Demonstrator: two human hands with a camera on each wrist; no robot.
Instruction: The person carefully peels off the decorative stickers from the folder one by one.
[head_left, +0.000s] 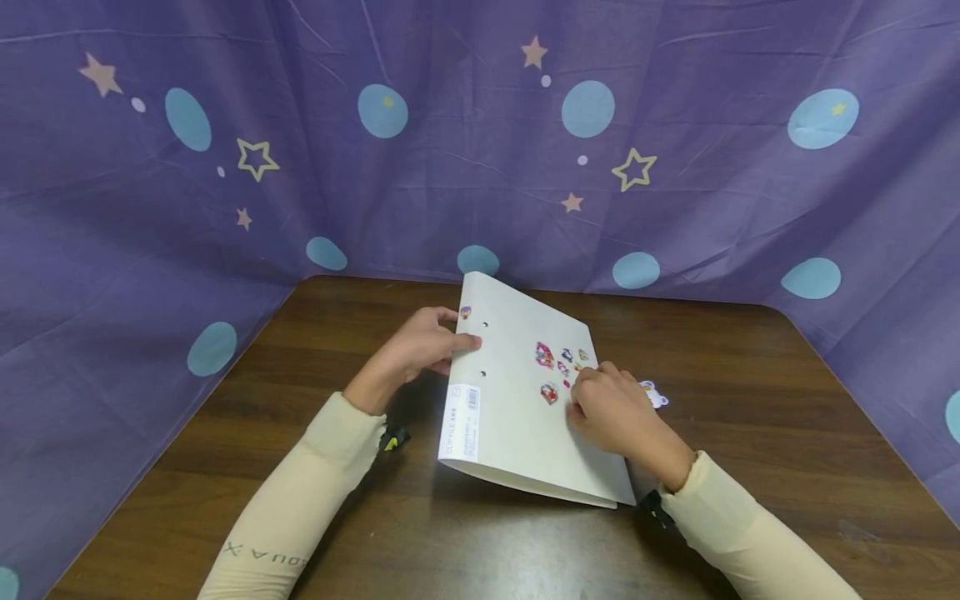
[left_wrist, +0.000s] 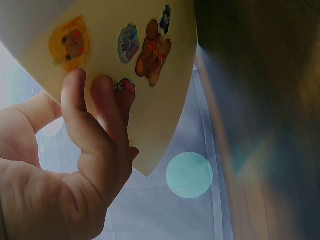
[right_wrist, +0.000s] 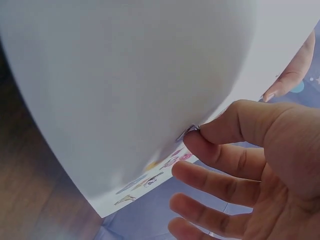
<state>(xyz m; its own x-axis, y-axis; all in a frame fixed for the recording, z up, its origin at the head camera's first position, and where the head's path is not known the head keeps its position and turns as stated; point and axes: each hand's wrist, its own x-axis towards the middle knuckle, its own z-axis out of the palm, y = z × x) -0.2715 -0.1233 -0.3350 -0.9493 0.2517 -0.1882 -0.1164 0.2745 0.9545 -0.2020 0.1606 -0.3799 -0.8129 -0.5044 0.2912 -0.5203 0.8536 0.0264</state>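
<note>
A white clip file (head_left: 517, 433) stands tilted over the table, its spine toward the left. My left hand (head_left: 427, 346) grips the spine, thumb on the upper cover and fingers behind. In the left wrist view those fingers (left_wrist: 82, 117) lie against the other cover, which bears a brown bear sticker (left_wrist: 152, 55) and a round yellow one (left_wrist: 70, 44). Several small stickers, among them a pink one (head_left: 544, 356), dot the upper cover. There my right hand (head_left: 618, 408) pinches a small sticker (right_wrist: 187, 132) between thumb and index finger, close to the surface; its other fingers are loosely bent.
A white animal-shaped cutout (head_left: 654, 394) lies on the brown wooden table (head_left: 750, 400), right of the file and partly behind my right hand. A purple curtain (head_left: 465, 167) with stars and blue dots hangs beyond the table's far edge.
</note>
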